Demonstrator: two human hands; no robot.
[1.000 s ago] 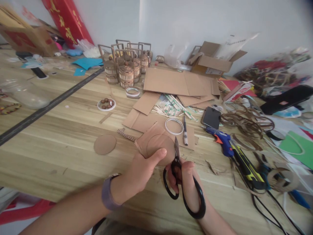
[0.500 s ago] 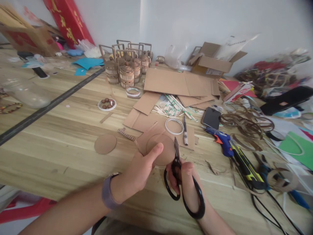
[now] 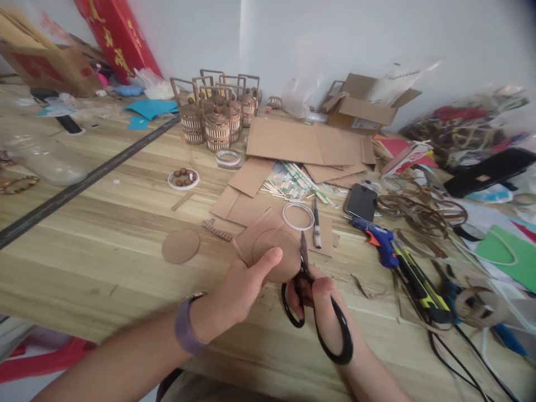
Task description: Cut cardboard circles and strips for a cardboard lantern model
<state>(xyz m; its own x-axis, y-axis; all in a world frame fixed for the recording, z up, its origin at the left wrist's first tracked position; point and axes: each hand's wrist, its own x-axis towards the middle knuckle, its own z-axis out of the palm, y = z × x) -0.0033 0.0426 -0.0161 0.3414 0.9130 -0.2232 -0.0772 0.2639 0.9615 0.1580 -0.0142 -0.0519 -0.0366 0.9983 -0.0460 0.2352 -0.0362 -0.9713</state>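
open lane at left, clutter at right
bare wood runs from the bench's (image 3: 104,279) near edge to the cardboard disc (image 3: 181,246); glue gun (image 3: 386,245), cutter (image 3: 422,287) and cables (image 3: 475,350) block the right, baskets (image 3: 218,131) and flat cardboard (image 3: 293,139) the far side.

Having the disc (image 3: 181,246) left of the hands (image 3: 238,290) on the desk (image 3: 125,268), the beads (image 3: 183,181) in a ring (image 3: 185,188) behind the disc, the baskets (image 3: 218,129) farther back. Having the glue gun (image 3: 383,243) rightward, before the phone (image 3: 362,202).
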